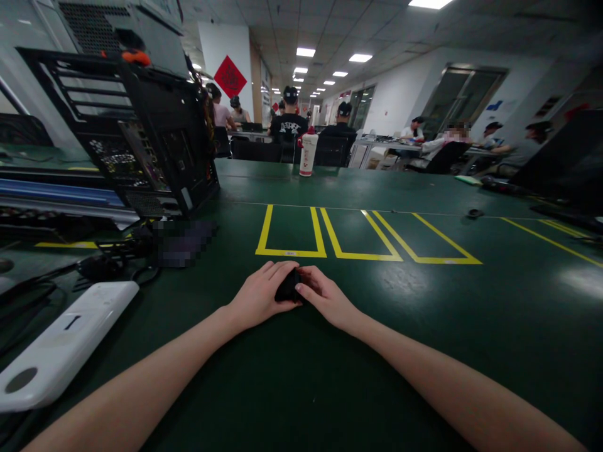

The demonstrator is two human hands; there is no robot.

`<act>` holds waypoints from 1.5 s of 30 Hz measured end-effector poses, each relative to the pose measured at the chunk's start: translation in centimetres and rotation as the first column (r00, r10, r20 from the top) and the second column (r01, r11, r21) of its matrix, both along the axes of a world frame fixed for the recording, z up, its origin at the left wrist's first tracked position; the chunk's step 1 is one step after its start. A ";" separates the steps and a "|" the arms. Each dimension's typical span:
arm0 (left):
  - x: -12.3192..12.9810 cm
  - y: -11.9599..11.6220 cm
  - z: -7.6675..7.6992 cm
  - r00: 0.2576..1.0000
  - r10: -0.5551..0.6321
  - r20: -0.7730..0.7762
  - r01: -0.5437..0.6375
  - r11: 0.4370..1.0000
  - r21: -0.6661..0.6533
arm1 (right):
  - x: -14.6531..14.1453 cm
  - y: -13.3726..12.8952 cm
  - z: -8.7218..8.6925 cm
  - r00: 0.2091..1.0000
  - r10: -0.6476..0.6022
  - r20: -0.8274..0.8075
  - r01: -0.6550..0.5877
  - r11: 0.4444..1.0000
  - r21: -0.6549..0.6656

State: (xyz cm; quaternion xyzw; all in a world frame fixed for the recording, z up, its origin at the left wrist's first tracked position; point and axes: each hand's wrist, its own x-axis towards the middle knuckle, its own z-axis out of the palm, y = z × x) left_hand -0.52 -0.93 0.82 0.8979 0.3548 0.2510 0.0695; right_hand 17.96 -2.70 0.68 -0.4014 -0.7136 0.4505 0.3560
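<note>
A small black object [287, 287] with a rounded outline sits between my two hands, low over the green table [311, 383]. Its kind cannot be made out, as fingers cover much of it. My left hand [258, 292] wraps it from the left, fingers over the top and thumb along the near side. From the right, my right hand [328, 298] closes on its edge with curled fingers and thumb. Just beyond the hands lie yellow tape outlines [292, 254] on the tabletop.
At left stand a black open computer case [141, 138], tangled black cables [98, 263] and a long white device [70, 339]. A white and red cup [308, 154] stands at the far edge. A small black ring-like item [475, 213] lies right. Several people sit beyond.
</note>
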 end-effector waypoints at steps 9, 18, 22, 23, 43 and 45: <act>0.1 0.1 -0.1 1.000 -0.007 0.006 0.007 1.000 -0.018 | 0.0 -0.3 0.3 0.997 0.047 -0.064 -0.049 0.999 -0.015; 0.0 0.1 0.0 1.000 -0.014 0.023 0.014 1.000 -0.012 | 0.0 -0.1 0.3 1.000 0.002 -0.010 -0.003 0.999 -0.045; -0.1 0.1 0.0 1.000 -0.014 0.014 0.014 1.000 -0.017 | 0.1 -0.3 0.3 0.998 0.049 -0.032 -0.050 0.998 -0.026; -0.1 0.1 -0.1 1.000 -0.014 0.010 0.014 1.000 -0.017 | 0.1 -0.3 0.2 0.997 0.060 -0.051 -0.061 0.998 -0.015; 0.1 -0.1 -0.4 0.998 -0.060 -0.013 0.060 0.998 -0.015 | -0.3 -0.1 -0.6 0.985 0.053 -0.164 -0.058 0.998 -0.025; 0.2 -0.2 -0.3 0.998 -0.063 -0.009 0.063 0.998 -0.014 | -0.4 0.1 -0.8 0.983 0.024 -0.180 -0.031 0.999 -0.039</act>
